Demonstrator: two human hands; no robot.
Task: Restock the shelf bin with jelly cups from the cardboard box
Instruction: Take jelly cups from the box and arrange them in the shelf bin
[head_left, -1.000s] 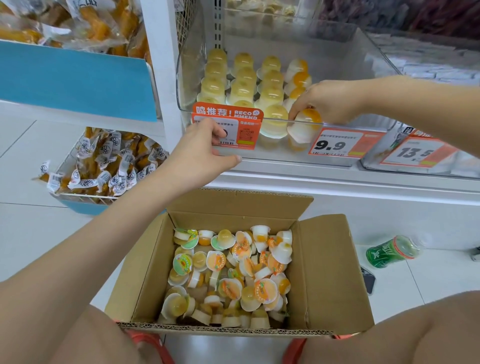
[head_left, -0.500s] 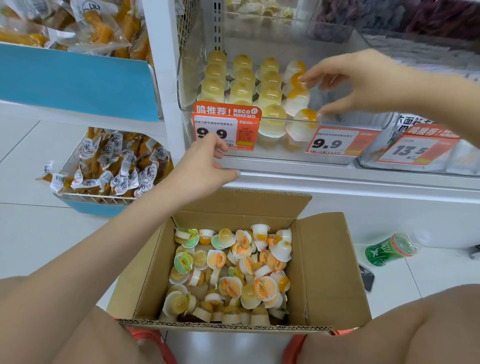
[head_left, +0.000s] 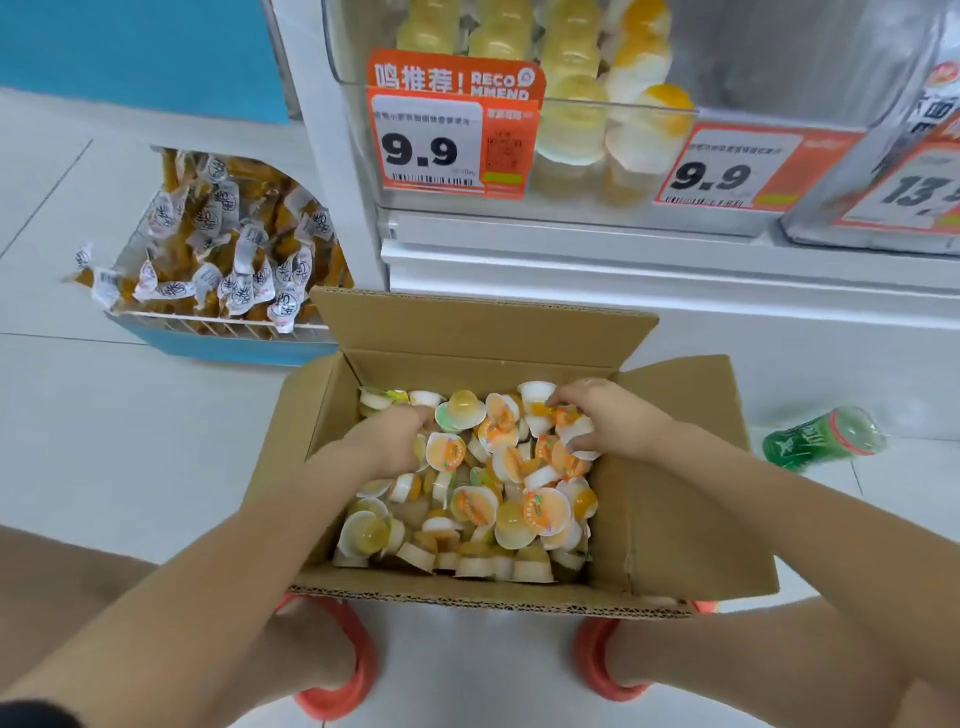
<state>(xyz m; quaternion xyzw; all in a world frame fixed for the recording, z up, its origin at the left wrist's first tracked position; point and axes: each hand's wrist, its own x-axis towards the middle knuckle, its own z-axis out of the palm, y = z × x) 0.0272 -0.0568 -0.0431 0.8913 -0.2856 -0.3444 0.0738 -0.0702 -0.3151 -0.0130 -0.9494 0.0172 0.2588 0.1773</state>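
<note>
At the far left, a wire basket (head_left: 218, 317) of wrapped yellow snack packets (head_left: 228, 244) sat on the white floor (head_left: 104, 441) below a blue panel. Right of it stood the white shelf upright, and beside that the clear shelf bin (head_left: 779, 78), with rows of jelly cups inside at its left part, pale yellow ones and then orange-topped ones. An orange price tag (head_left: 452, 124) reading 9.9 hung on the bin's front, and a second 9.9 tag (head_left: 737, 169) was further right.

Below, the cardboard box (head_left: 675, 519) lay open on the floor, flaps out, with a loose heap of jelly cups (head_left: 498, 499) across its bottom. The left hand (head_left: 395, 441) was down in the heap at the box's left side, its fingers curled in among the cups; they seemed to be closing on one, though the cup itself was hidden and I cannot tell for sure. The right hand (head_left: 608, 421) was in the box's far right corner, fingers bent round a small cluster of cups, one white cup pinched under the fingertips and another against the thumb.

Under the near edge of the box, two red sandals (head_left: 337, 665) showed, with the person's bare knees at both lower corners. At the right, a green bottle (head_left: 821, 439) lay on its side on the floor, well apart from the box.
</note>
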